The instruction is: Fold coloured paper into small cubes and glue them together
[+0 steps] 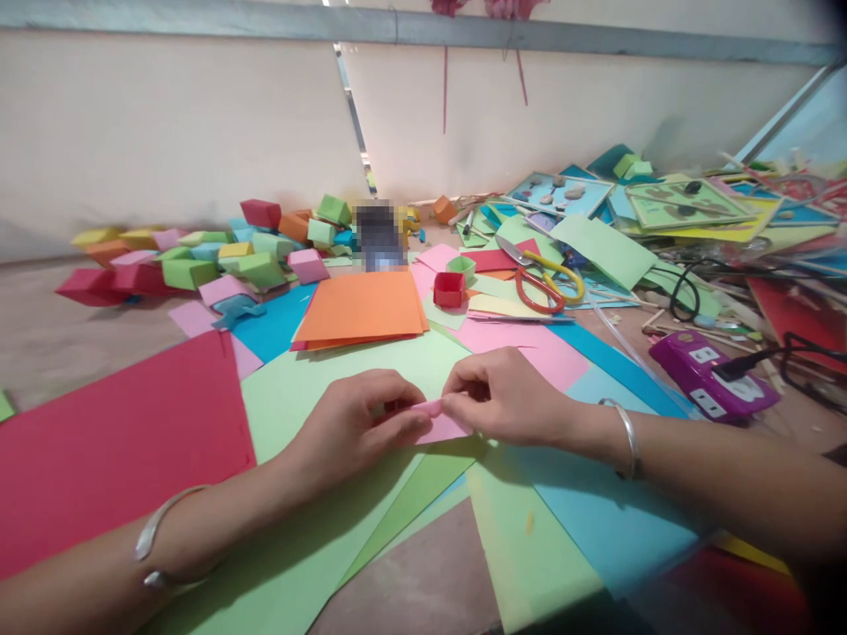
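Pinching a small pink paper [442,423], left hand [354,428] and right hand [506,401] seem early in folding; finished paper boxes [198,265] heaped behind.

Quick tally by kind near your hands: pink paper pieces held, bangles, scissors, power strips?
pink paper piece, pinched by left hand and right hand: 1
bangles: 2
scissors: 1
power strip: 1
Total: 5

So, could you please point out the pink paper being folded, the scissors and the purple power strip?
pink paper [445,429], head view, its flat lower part.
scissors [528,266], head view, where blades meet handles.
purple power strip [711,377], head view, its top face.
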Demonstrator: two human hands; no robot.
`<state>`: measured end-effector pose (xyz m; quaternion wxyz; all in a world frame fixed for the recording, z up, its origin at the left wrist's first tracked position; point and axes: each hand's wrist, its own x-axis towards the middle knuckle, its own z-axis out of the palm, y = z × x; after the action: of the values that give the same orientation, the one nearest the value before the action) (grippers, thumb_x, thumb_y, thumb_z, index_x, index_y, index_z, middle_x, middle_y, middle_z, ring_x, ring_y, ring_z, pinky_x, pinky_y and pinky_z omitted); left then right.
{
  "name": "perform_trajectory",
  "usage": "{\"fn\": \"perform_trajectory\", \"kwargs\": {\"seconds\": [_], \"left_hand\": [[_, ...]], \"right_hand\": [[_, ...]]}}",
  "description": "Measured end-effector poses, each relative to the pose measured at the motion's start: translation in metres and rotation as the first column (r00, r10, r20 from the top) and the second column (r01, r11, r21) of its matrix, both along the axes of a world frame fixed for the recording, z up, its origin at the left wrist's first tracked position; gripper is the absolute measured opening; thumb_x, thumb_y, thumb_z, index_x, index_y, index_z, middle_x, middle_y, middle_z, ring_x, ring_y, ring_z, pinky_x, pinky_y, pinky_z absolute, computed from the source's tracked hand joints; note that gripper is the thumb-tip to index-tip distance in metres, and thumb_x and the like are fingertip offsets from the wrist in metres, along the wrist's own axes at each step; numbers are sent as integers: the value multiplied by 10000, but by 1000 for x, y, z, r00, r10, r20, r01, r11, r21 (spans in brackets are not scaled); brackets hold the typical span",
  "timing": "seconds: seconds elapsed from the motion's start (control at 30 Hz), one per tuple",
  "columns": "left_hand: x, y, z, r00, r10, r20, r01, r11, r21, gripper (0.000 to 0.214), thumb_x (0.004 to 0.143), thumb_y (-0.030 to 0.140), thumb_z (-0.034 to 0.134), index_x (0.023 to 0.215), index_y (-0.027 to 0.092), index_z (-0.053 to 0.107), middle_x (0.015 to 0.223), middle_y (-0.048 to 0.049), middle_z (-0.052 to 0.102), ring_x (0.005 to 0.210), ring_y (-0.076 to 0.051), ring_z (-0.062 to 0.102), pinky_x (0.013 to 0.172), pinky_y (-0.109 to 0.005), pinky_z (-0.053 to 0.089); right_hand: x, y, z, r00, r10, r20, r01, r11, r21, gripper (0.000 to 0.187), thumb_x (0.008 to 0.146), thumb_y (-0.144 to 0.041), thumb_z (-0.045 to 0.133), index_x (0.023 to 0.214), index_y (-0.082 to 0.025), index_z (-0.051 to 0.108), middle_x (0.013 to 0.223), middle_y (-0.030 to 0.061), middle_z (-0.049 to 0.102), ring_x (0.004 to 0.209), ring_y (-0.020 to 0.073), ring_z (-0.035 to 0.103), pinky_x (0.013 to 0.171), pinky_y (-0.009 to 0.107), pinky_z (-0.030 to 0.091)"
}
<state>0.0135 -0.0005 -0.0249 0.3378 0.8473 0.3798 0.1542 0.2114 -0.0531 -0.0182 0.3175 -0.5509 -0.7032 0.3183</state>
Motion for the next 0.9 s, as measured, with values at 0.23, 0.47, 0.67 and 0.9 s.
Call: {"fn": "perform_trajectory", "kwargs": {"seconds": [0.23,0.47,0.67,0.9], "left_hand": [[1,-1,5,996,94,-4,-94,980,-174,325,782,441,587,586,194,666,535,28,573,514,-105,461,472,-216,333],[-4,1,0,997,81,16,-74,968,-238,286,787,432,613,660,204,729,565,30,602,529,-98,474,470,-201,331],[-3,1,4,999,45,-24,-51,920,-388,289,772,437,615,637,192,687,441,65,475,403,-71,357,376,-199,227],[-2,-6,6,996,-84,42,92,963,-253,252,832,389,593,762,209,755,610,21,650,544,-103,502,484,-196,355]], "right_hand": [[5,5,0,997,40,-60,-47,990,-131,250,865,-171,604,620,-141,644,554,-41,595,538,64,497,545,202,354],[7,5,2,999,43,-7,-43,993,-112,140,820,-78,636,720,-142,711,576,-44,622,552,67,518,584,207,377],[5,3,4,998,56,-21,-58,996,-75,145,768,-34,635,686,-133,702,596,-36,641,552,62,521,564,189,384],[-5,-5,-6,993,35,-109,-35,999,3,154,666,9,612,609,-132,632,550,-67,554,504,37,453,498,154,344]]}}
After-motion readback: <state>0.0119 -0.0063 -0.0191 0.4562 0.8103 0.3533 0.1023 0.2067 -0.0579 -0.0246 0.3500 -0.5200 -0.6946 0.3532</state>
